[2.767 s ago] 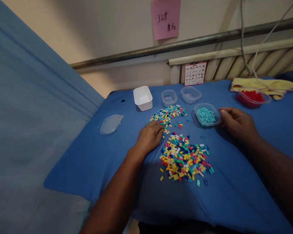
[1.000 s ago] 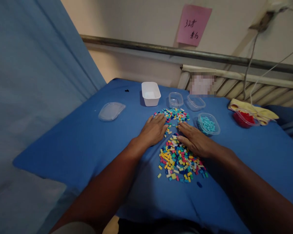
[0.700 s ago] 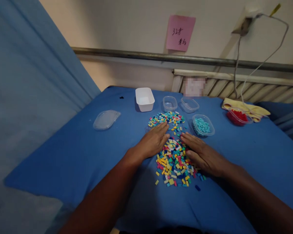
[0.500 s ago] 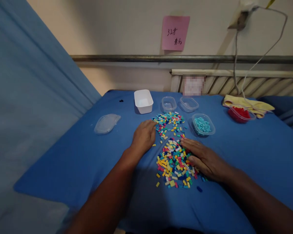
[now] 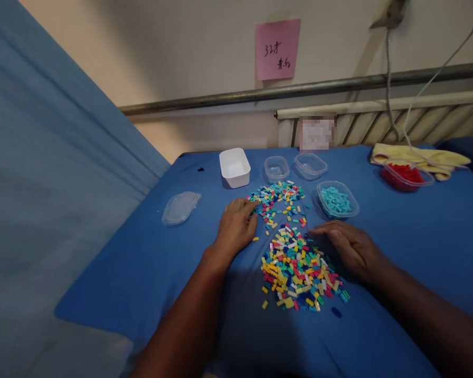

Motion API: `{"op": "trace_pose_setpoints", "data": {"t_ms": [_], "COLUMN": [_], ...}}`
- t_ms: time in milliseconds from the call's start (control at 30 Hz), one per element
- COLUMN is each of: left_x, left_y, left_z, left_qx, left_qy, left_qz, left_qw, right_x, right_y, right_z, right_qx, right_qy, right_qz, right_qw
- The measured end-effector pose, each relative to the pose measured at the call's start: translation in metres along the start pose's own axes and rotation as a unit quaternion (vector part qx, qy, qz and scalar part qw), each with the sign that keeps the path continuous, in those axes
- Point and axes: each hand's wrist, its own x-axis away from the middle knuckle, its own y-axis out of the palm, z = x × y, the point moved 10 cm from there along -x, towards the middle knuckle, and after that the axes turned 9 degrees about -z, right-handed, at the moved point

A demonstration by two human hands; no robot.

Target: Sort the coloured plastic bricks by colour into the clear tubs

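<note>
Two heaps of small coloured bricks lie on the blue cloth [image 5: 142,262]: a larger near heap [image 5: 299,268] and a smaller far heap [image 5: 276,197]. My left hand [image 5: 236,226] rests on the cloth with its fingers curled, the tips at the left edge of the far heap. What they pinch, if anything, is hidden. My right hand [image 5: 350,247] lies palm down just right of the near heap, fingers loosely stretched, holding nothing. A clear tub of light blue bricks [image 5: 337,199] stands just beyond the right hand.
At the back stand a white tub [image 5: 235,167] and two clear tubs [image 5: 276,169], [image 5: 310,165]. A clear lid [image 5: 180,207] lies left. A tub of red bricks [image 5: 405,175] sits by a yellow cloth [image 5: 418,155]. A blue curtain hangs left.
My right hand has come off the near heap and now lies beside it on the right. My left hand has curled its fingers at the far heap's edge.
</note>
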Motion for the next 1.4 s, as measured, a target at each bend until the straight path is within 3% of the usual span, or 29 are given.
{"op": "trace_pose_setpoints", "data": {"t_ms": [100,367,500,667,800,933,1100,1200,1400], "left_x": [-0.003,-0.004,-0.004,-0.001,-0.001,-0.016,-0.051,-0.061,-0.065], "left_y": [0.011,0.011,0.0,-0.015,-0.007,-0.003,0.019,0.036,0.031], "left_z": [0.008,0.008,0.013,0.0,-0.002,0.017,0.049,0.057,0.056], "left_qx": [-0.022,-0.006,-0.015,0.024,0.096,0.117,0.01,-0.065,-0.097], "left_qy": [0.032,0.028,0.048,0.0,-0.014,-0.006,0.022,0.034,0.013], "left_qz": [-0.026,-0.009,0.008,0.051,0.018,-0.003,-0.102,-0.168,-0.184], "left_qw": [0.999,1.0,0.999,0.998,0.995,0.993,0.994,0.983,0.978], "right_x": [-0.001,-0.003,-0.005,-0.009,-0.012,-0.015,-0.016,-0.017,-0.022], "right_y": [0.001,0.008,0.006,0.005,0.005,0.005,0.004,0.003,0.004], "right_z": [0.013,0.007,0.008,0.009,0.012,0.016,0.021,0.023,0.022], "right_qx": [-0.006,-0.022,-0.04,-0.061,-0.092,-0.125,-0.15,-0.161,-0.156], "right_qy": [0.04,0.017,0.032,0.044,0.051,0.061,0.073,0.074,0.068], "right_qz": [-0.019,-0.03,-0.02,-0.016,-0.015,-0.014,-0.007,-0.005,-0.012], "right_qw": [0.999,0.999,0.998,0.997,0.994,0.99,0.986,0.984,0.985]}}
